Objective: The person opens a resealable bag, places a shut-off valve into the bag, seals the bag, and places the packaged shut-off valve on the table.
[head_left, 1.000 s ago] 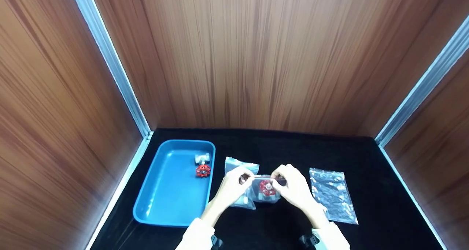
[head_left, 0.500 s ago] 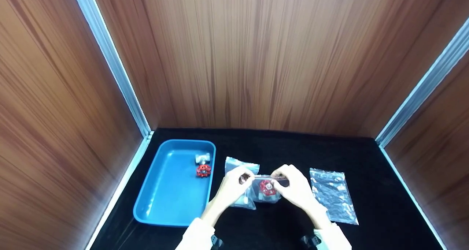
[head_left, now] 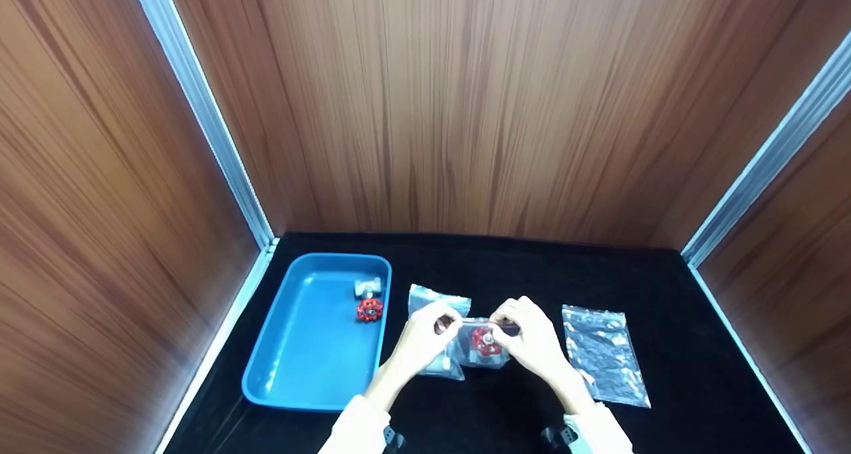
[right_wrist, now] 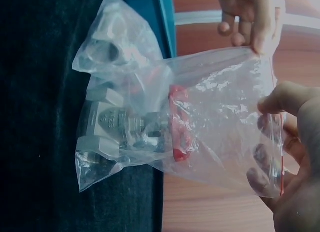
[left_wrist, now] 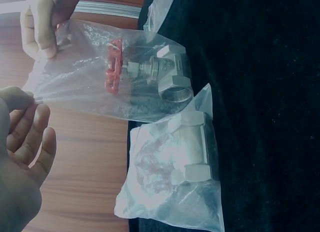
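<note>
One clear plastic bag with a red line along its mouth (right_wrist: pixel 225 82) is between the person's left hand (head_left: pixel 425 333) and right hand (head_left: pixel 535 340), each pinching its top edge. Inside is a grey metal valve with a red round handwheel (left_wrist: pixel 172 74). Just beside, on the black cloth (head_left: pixel 505 407), lies another bagged metal piece (left_wrist: pixel 192 147). The blue rectangular tray (head_left: pixel 306 367), at left, contains a second red-wheeled valve (head_left: pixel 368 301); a flat transparent bag (head_left: pixel 606 357) lies at right.
</note>
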A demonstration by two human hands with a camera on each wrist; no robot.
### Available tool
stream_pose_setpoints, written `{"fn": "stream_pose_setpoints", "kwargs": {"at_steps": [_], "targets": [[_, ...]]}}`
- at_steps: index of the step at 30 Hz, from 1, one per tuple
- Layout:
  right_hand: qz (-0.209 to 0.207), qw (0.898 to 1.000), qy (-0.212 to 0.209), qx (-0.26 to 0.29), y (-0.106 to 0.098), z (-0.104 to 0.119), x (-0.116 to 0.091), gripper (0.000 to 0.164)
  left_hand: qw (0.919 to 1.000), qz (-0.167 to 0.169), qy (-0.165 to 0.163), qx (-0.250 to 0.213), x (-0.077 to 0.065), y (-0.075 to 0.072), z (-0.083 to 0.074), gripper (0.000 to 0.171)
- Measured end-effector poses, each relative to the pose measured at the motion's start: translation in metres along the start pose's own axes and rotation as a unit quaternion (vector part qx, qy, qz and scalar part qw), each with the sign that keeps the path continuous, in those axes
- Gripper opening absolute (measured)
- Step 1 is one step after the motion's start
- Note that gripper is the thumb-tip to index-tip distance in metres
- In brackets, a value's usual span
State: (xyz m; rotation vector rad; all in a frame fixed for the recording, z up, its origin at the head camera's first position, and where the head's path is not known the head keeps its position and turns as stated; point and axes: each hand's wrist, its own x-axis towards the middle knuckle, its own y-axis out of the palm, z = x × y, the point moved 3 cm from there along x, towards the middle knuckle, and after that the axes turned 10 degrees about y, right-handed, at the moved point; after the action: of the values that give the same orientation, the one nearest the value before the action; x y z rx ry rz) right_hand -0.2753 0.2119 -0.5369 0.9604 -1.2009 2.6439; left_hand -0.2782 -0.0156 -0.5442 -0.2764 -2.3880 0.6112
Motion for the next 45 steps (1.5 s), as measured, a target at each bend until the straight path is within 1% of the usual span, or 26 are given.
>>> {"fn": "stream_pose_setpoints", "kwargs": {"at_steps": [4,7,13,19,21,26,29,32,35,38,41,45], "targets": [[-0.001,1.000,-0.010,-0.004,-0.001,-0.001,0.000,0.015,1.0000,0.001,0.001,0.000,0.000,0.000,0.001,0.003],[0.005,1.000,-0.006,0.008,-0.001,-0.003,-0.001,0.012,1.0000,0.000,0.002,0.001,0.000,0.001,0.002,0.004],[0.014,0.999,0.015,0.039,-0.004,-0.007,-0.005,0.018,0.9999,-0.004,0.012,0.003,0.000,0.000,0.001,0.005],[0.007,0.999,0.012,0.035,-0.006,-0.008,-0.005,0.016,1.0000,0.006,-0.007,0.001,0.002,-0.002,-0.001,0.005],[0.002,0.999,0.007,0.034,-0.006,-0.008,-0.004,0.016,1.0000,0.006,-0.005,0.001,0.002,-0.001,0.000,0.008],[-0.014,0.999,-0.007,0.028,-0.005,-0.009,-0.004,0.016,0.9999,0.000,0.010,0.002,0.002,-0.001,0.002,0.005],[-0.010,1.000,-0.003,0.028,-0.006,-0.010,-0.004,0.012,0.9999,-0.002,0.012,0.004,0.002,-0.001,0.002,0.004],[-0.005,1.000,0.002,0.025,-0.006,-0.010,-0.005,0.010,1.0000,0.001,0.006,0.004,0.002,-0.001,0.002,0.005],[0.003,0.999,0.014,0.034,-0.006,-0.011,-0.006,0.014,1.0000,0.002,0.002,0.002,0.001,-0.001,0.002,0.004],[0.004,0.998,0.020,0.055,-0.008,-0.012,-0.007,0.019,1.0000,-0.002,0.001,0.000,0.001,-0.001,0.001,0.004],[-0.004,0.997,0.012,0.070,-0.009,-0.012,-0.008,0.023,1.0000,-0.003,0.003,0.002,0.001,-0.001,0.001,0.004],[-0.016,0.998,-0.006,0.066,-0.011,-0.012,-0.008,0.019,1.0000,0.000,-0.001,-0.001,0.001,-0.001,0.002,0.005]]}}
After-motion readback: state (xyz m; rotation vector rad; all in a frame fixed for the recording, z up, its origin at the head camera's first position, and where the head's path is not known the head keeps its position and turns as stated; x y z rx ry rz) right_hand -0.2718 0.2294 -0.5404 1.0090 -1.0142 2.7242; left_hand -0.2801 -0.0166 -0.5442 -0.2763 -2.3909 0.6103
